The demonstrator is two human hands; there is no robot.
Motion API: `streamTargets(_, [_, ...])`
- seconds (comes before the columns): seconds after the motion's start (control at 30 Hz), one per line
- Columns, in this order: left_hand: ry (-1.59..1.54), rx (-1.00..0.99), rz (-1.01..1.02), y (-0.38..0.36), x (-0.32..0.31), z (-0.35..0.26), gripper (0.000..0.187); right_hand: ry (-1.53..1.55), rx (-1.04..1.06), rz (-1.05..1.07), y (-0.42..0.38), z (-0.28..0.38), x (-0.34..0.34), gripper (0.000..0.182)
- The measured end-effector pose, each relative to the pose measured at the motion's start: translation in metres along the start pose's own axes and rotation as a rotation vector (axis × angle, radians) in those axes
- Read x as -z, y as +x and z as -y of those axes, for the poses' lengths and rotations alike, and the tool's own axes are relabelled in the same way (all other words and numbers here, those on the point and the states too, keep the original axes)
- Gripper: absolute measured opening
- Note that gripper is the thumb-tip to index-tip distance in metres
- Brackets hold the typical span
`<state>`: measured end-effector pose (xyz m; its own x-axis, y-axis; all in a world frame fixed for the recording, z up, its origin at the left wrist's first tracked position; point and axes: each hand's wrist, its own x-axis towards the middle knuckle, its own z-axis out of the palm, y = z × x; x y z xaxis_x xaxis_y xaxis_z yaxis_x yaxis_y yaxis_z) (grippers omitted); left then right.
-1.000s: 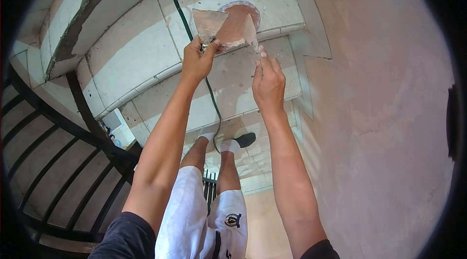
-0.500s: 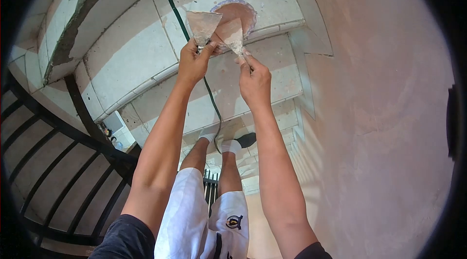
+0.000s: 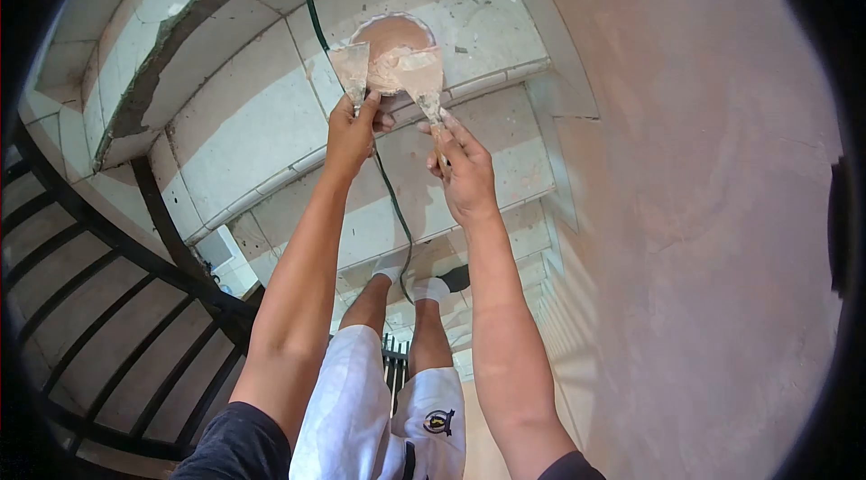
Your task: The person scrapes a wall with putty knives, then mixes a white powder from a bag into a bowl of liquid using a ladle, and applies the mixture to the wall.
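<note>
Wrapped round the handle of one putty knife (image 3: pixel 352 69) is my left hand (image 3: pixel 350 135); the wide blade points up, at the left side of a round bucket (image 3: pixel 393 32). Pinkish-brown paste fills the bucket, which stands on a tiled stair step. My right hand (image 3: pixel 467 170) grips the handle of a second putty knife (image 3: pixel 422 74), whose blade overlaps the bucket's right side. Both blades are smeared with pale paste. The bucket's lower part is partly hidden by the blades and my left fingers.
Curved tiled steps (image 3: pixel 244 110) descend toward my feet. A dark green hose (image 3: pixel 311 6) runs down across them, behind my left hand. Black metal railing (image 3: pixel 99 227) curves at left, and a smooth plastered wall (image 3: pixel 704 209) rises at right.
The two blades have moved apart, uncovering more paste in the bucket. My left blade has turned narrower in view. The right blade has shifted left and slightly lower. The whole view has shifted.
</note>
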<state>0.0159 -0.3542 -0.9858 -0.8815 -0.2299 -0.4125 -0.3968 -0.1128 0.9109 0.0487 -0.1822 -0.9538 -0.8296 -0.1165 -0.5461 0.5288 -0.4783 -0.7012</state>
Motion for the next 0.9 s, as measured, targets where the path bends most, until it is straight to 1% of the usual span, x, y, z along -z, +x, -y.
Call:
streamTargets(0.03, [0.071,0.058,-0.003,-0.002,0.002,-0.004,0.033,-0.002,0.007,0.003,-0.006,0.005,0.002,0.036])
streamTargets(0.07, [0.068,0.050,-0.001,-0.005,0.003,-0.009,0.033,-0.004,0.027,0.016,-0.013,0.011,0.003,0.035])
streamTargets(0.13, [0.230,0.049,-0.090,-0.012,0.004,-0.017,0.033,-0.011,0.061,0.035,-0.026,0.024,0.008,0.035])
streamTargets(0.17, [0.225,0.036,-0.090,-0.018,0.008,-0.022,0.033,-0.002,0.087,0.034,-0.033,0.029,0.009,0.035])
streamTargets(0.23, [0.427,0.049,-0.052,-0.034,0.020,-0.033,0.032,0.005,0.125,0.043,-0.052,0.044,0.009,0.036])
streamTargets(0.27, [0.421,0.034,-0.054,-0.046,0.025,-0.038,0.032,-0.020,0.158,0.042,-0.064,0.053,0.008,0.035])
streamTargets(0.33, [0.541,-0.308,0.066,-0.072,0.030,-0.058,0.031,-0.092,0.240,0.054,-0.090,0.074,0.005,0.034])
streamTargets(0.37, [0.533,-0.325,0.059,-0.091,0.031,-0.074,0.031,-0.140,0.284,0.064,-0.106,0.084,0.004,0.032])
streamTargets(0.43, [0.222,0.014,0.326,-0.136,0.027,-0.147,0.028,-0.203,0.297,0.070,-0.143,0.115,-0.004,0.030])
streamTargets(0.5, [0.224,0.109,0.527,-0.167,0.030,-0.197,0.025,-0.267,0.310,0.065,-0.187,0.143,-0.012,0.027])
streamTargets(0.53, [0.233,0.116,0.578,-0.180,0.030,-0.216,0.024,-0.353,0.350,0.049,-0.207,0.158,-0.015,0.026])
streamTargets(0.57, [0.222,0.076,0.582,-0.188,0.028,-0.240,0.024,-0.441,0.397,0.032,-0.224,0.175,-0.020,0.025])
streamTargets(0.6, [0.232,0.110,0.703,-0.203,0.029,-0.267,0.024,-0.454,0.427,0.034,-0.245,0.187,-0.024,0.025])
streamTargets(0.63, [0.244,0.144,0.825,-0.217,0.029,-0.293,0.025,-0.463,0.522,0.025,-0.266,0.198,-0.029,0.024])
streamTargets(0.67, [0.239,0.109,0.833,-0.226,0.028,-0.318,0.025,-0.470,0.620,0.019,-0.283,0.211,-0.034,0.023])
streamTargets(0.7, [0.253,0.109,0.926,-0.237,0.027,-0.341,0.025,-0.483,0.649,0.016,-0.305,0.225,-0.041,0.023])
streamTargets(0.73, [0.271,0.107,1.019,-0.245,0.025,-0.361,0.025,-0.580,0.722,-0.010,-0.326,0.240,-0.050,0.023])
streamTargets(0.77, [0.272,0.072,1.030,-0.249,0.023,-0.377,0.025,-0.675,0.798,-0.035,-0.342,0.254,-0.058,0.023])
streamTargets(0.8, [0.238,0.073,1.101,-0.253,0.022,-0.390,0.026,-0.633,0.864,-0.071,-0.355,0.260,-0.066,0.022])
streamTargets(0.83, [0.204,0.078,1.175,-0.261,0.020,-0.403,0.027,-0.641,0.881,-0.083,-0.372,0.269,-0.072,0.022])
streamTargets(0.9, [0.240,0.063,1.238,-0.272,0.015,-0.430,0.028,-0.960,1.105,-0.095,-0.397,0.291,-0.086,0.022])
